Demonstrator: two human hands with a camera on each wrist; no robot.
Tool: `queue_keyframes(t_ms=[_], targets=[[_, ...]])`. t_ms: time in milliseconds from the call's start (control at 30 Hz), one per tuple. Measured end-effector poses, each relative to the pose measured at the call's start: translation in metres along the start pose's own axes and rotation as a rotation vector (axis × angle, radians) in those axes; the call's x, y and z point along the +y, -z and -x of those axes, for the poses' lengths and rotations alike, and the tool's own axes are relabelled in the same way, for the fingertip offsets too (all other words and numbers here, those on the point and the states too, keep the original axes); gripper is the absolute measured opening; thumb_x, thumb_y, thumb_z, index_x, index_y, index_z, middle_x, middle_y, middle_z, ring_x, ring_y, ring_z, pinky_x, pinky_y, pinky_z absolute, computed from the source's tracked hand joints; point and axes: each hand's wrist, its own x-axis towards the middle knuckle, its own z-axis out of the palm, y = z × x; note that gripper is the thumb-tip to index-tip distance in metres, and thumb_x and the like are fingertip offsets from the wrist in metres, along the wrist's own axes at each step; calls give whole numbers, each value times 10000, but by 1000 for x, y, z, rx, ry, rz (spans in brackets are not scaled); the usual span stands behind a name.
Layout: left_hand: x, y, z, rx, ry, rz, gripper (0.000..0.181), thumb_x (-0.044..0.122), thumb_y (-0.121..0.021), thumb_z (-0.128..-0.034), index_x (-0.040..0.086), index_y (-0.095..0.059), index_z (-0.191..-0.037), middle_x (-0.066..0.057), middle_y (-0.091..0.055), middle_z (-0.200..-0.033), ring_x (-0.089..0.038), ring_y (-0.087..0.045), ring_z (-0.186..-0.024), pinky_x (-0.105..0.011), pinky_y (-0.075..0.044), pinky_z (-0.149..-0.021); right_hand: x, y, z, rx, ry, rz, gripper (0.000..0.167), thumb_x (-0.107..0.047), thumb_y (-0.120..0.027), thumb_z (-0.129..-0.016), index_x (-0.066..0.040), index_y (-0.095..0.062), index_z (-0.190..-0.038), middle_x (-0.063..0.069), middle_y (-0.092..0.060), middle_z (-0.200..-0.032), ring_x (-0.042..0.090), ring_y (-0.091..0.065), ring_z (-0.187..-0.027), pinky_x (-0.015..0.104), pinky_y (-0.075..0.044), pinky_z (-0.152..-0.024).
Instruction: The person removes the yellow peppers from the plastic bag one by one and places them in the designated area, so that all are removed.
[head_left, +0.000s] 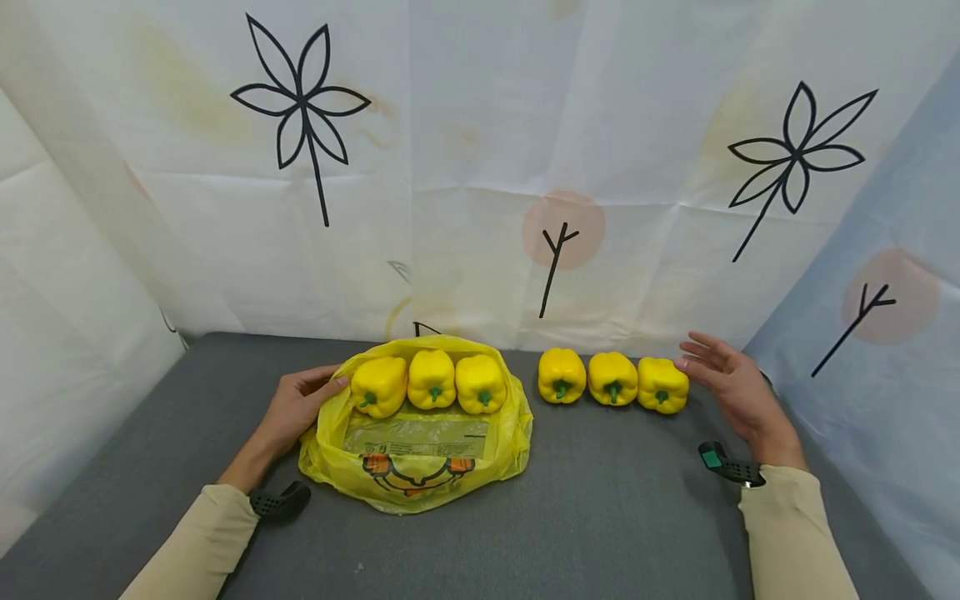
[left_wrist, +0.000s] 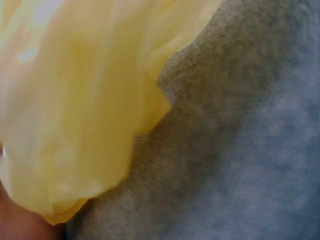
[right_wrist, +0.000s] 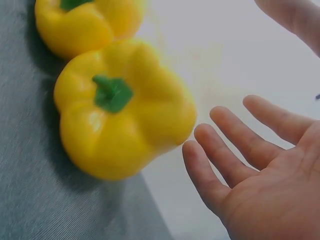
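Note:
A yellow plastic bag (head_left: 420, 487) lies with its mouth spread toward me in the head view, three yellow bell peppers (head_left: 432, 380) in a row inside its far part. At the bag's left rim, my left hand (head_left: 292, 408) pinches the plastic between thumb and fingers. Folds of the yellow bag (left_wrist: 85, 110) hide most of that hand in the left wrist view. To the right of the bag stand three more peppers in a row. My right hand (head_left: 742, 396) is beside the rightmost pepper (head_left: 663, 386), fingers extended and palm visible in the right wrist view, holding nothing.
A dark grey cloth-covered table (head_left: 592, 517) carries everything. A white curtain (head_left: 465, 250) with leaf drawings hangs right behind the peppers, and side curtains flank the table. Each wrist wears a dark strap (head_left: 731, 468).

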Motion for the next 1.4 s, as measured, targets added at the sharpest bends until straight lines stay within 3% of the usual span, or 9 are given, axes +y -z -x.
queue_keyframes(t_ms=[200, 400, 567, 667, 767, 867, 1133, 1267, 1400], targets=[[0, 0, 1, -1, -4, 6, 490, 231, -613, -1046, -85, -544, -1414, 143, -663, -1180, -66, -685, -998, -265, -595, -810, -20, -6, 3, 15, 45, 17, 790, -311, -613, -1041, -55, -157, -1633, 259, -238, -1622, 461, -287, -1446, 646, -289, -1124], [1, 0, 2, -2, 0, 13, 491, 229, -608, -1049, -89, -537, -1417, 146, -663, -1178, -66, -685, -998, -264, -594, -811, -39, -18, 5, 19, 76, 37, 772, -288, -638, -1029, -46, -208, -1622, 243, -301, -1599, 437, -334, -1430, 585, -360, -1113], [0, 1, 2, 3, 7, -5, 494, 244, -612, -1047, -76, -546, -1417, 132, -658, -1190, -58, -680, -1005, -260, -592, -815, -52, -30, 6, -2, 98, 25, 767, -257, -666, -1014, -26, -239, -1608, 239, -324, -1585, 435, -332, -1426, 638, -340, -1103], [0, 1, 2, 4, 3, -7, 490, 240, -614, -1045, -78, -549, -1413, 131, -662, -1187, -61, -682, -1003, -262, -593, -813, -57, -38, 7, -30, 120, 37, 748, -241, -669, -1013, -29, -260, -1603, 232, -345, -1572, 432, -358, -1413, 435, -443, -1084], [0, 2, 3, 4, -2, -1, 485, 230, -613, -1046, -85, -549, -1409, 140, -666, -1176, -65, -686, -996, -266, -595, -807, -61, -47, 7, -55, 153, 23, 719, -213, -672, -1010, -38, -291, -1594, 232, -369, -1554, 429, -390, -1392, 192, -480, -965], [0, 2, 3, 0, -5, 4, 482, 223, -607, -1049, -91, -545, -1409, 151, -669, -1169, -66, -687, -994, -266, -596, -805, -65, -56, 8, -84, 183, -5, 696, -188, -672, -1009, -46, -312, -1587, 234, -378, -1543, 430, -395, -1386, 116, -465, -921], [0, 2, 3, -12, -9, 3, 476, 221, -598, -1054, -84, -544, -1415, 134, -668, -1185, -73, -689, -998, -274, -598, -807, -79, -79, 6, -150, 208, -1, 673, -165, -692, -992, -60, -359, -1567, 201, -419, -1526, 411, -438, -1365, 183, -461, -978], [1, 1, 2, -11, -8, -2, 477, 232, -599, -1053, -73, -549, -1416, 113, -663, -1202, -72, -687, -1003, -273, -597, -811, -85, -94, 3, -182, 208, -23, 677, -156, -717, -972, -59, -382, -1552, 193, -431, -1517, 396, -444, -1369, 411, -444, -1087], [2, 0, 1, -13, -14, 8, 473, 219, -599, -1053, -86, -547, -1411, 121, -663, -1194, -74, -688, -999, -275, -598, -807, -91, -110, -2, -217, 240, -50, 667, -135, -738, -951, -50, -413, -1528, 191, -449, -1500, 376, -430, -1385, 581, -339, -1140]])
